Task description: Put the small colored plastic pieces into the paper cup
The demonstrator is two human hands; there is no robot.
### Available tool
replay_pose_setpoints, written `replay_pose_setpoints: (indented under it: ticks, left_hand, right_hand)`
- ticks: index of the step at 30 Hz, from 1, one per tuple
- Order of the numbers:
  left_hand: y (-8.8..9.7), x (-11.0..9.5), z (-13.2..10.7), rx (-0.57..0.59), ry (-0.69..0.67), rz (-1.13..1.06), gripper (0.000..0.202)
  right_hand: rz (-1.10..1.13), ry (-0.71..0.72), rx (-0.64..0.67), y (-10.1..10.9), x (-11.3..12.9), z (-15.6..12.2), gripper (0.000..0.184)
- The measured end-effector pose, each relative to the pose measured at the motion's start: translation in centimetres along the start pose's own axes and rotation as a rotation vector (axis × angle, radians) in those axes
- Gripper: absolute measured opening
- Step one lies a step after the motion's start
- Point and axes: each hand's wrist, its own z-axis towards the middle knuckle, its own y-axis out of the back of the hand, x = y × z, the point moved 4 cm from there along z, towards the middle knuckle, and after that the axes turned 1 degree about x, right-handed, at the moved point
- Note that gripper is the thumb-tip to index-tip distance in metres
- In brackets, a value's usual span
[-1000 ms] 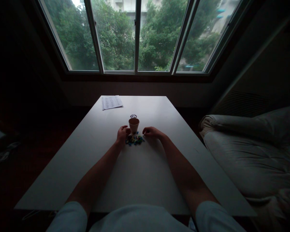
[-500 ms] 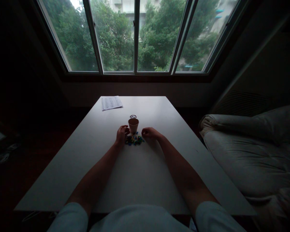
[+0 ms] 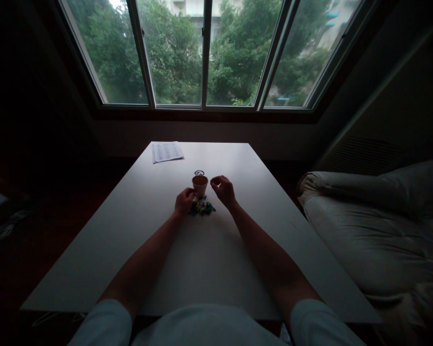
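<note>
A pale paper cup (image 3: 200,188) with a brown inside stands upright near the middle of the white table (image 3: 209,269). At its left side is my left hand (image 3: 184,201), fingers curled and the tips against the lower wall; part of the grip is hidden. My right hand (image 3: 223,190) is raised just right of the rim, thumb and forefinger brought together in a pinch. Whatever lies between those fingertips is too small to make out. Small multicoloured pieces (image 3: 202,208) form a loose pile in front of the cup, close to my left hand.
Behind the cup lies a small dark ring-shaped item (image 3: 199,172). Printed sheets (image 3: 168,152) rest at the table's far left corner. A light padded sofa (image 3: 361,230) stands to the right, and a wide window (image 3: 204,57) is beyond the table.
My right hand has risen from beside the pile to the level of the cup's rim. My left fingers have curled in closer against the cup.
</note>
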Motion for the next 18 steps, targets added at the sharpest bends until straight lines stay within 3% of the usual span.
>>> replay_pose_setpoints:
  ticks: [7, 14, 18]
  left_hand:
    - [-0.1, -0.8, -0.5, -0.028, 0.015, -0.076, 0.015]
    - [-0.4, -0.9, -0.5, 0.013, -0.01, -0.011, 0.018]
    - [-0.3, -0.6, -0.5, 0.008, -0.008, -0.007, 0.018]
  right_hand:
    - [0.067, -0.046, -0.099, -0.4, 3.2, 0.3, 0.015]
    - [-0.008, -0.076, 0.008, -1.5, 1.9, 0.5, 0.017]
    - [0.028, -0.065, -0.006, -1.0, 1.2, 0.7, 0.019]
